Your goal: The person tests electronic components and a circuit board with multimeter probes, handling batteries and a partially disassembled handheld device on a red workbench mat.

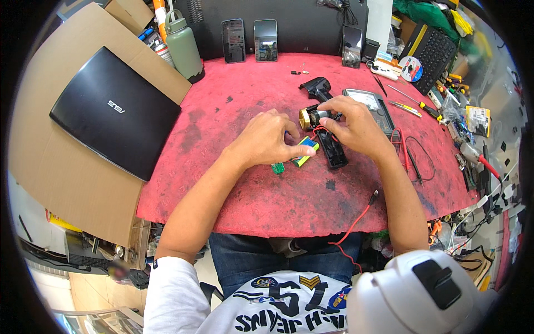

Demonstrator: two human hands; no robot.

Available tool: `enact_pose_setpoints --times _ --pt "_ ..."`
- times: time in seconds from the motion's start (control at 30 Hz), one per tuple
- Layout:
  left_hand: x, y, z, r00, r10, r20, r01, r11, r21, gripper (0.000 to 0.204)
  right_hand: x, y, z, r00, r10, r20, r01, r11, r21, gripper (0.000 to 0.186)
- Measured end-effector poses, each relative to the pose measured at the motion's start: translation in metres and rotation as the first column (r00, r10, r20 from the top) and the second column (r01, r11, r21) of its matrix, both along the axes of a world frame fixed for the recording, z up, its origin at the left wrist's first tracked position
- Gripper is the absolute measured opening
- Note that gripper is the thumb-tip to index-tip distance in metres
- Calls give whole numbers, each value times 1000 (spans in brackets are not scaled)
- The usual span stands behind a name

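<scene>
a green battery cell (306, 151) is pinched by the left hand (267, 139). just right, a small brass-tipped motor (311, 116) is clamped in the right hand (356, 125), above the red mat (233, 111).

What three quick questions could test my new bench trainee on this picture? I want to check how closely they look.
1. True or false: the left hand pinches a yellow-green battery cell above the red mat.
2. What does the right hand touch? A) the green bottle B) a small motor with a brass-coloured end C) the closed black laptop
3. Fill in: the closed black laptop lies on a sheet of ____ at the person's left.

Key: 1 true; 2 B, the motor; 3 cardboard.
</scene>
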State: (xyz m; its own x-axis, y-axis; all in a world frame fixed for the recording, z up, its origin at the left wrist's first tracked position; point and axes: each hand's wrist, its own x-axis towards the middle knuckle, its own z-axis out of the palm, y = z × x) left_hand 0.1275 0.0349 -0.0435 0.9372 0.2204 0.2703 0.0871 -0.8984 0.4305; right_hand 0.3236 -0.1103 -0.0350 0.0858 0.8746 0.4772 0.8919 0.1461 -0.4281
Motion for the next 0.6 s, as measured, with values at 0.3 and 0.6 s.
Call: enact_pose_setpoints --times 0.3,0.6 --pt "-6 -2 -5 998 42 -51 -28 969 245 40 -5 0 -14 979 123 160 -83 968 -236 40" --pt "-8 11 -2 996 -11 -91 22 992 126 25 -8 2 -25 962 109 252 -44 967 -249 39"
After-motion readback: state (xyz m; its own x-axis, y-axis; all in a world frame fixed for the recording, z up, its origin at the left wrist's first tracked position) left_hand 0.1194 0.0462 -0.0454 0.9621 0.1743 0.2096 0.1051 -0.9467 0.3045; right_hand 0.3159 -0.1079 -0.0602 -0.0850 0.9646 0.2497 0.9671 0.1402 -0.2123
